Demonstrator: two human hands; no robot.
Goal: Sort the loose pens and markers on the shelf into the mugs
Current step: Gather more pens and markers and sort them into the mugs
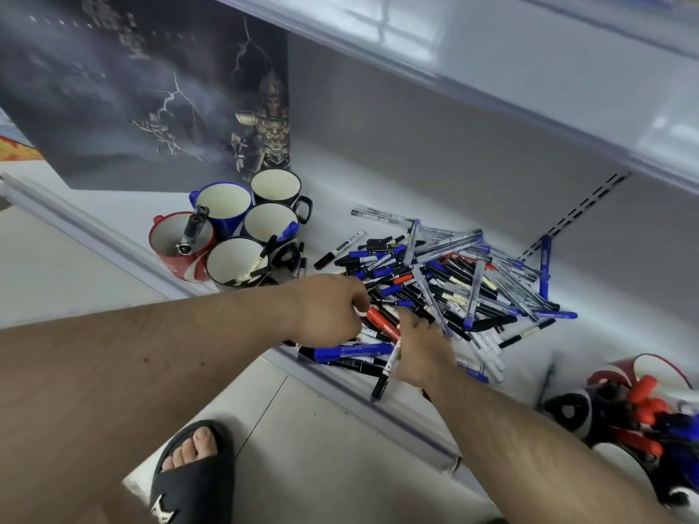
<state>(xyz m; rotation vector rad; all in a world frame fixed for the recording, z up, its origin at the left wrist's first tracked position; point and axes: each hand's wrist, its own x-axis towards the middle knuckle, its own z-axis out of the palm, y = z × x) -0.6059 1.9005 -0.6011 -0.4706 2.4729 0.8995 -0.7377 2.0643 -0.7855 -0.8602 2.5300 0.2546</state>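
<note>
Pens heap (pixel 446 281) on shelf (pixel 340 175), left hand (pixel 333 312) grasping red marker (pixel 382 321), right hand (pixel 423 349) grasping white pen (pixel 389 366), labels unreadable

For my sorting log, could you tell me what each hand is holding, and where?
The left hand pinches a red marker at its upper end; whether the right hand grips anything cannot be told.
</note>
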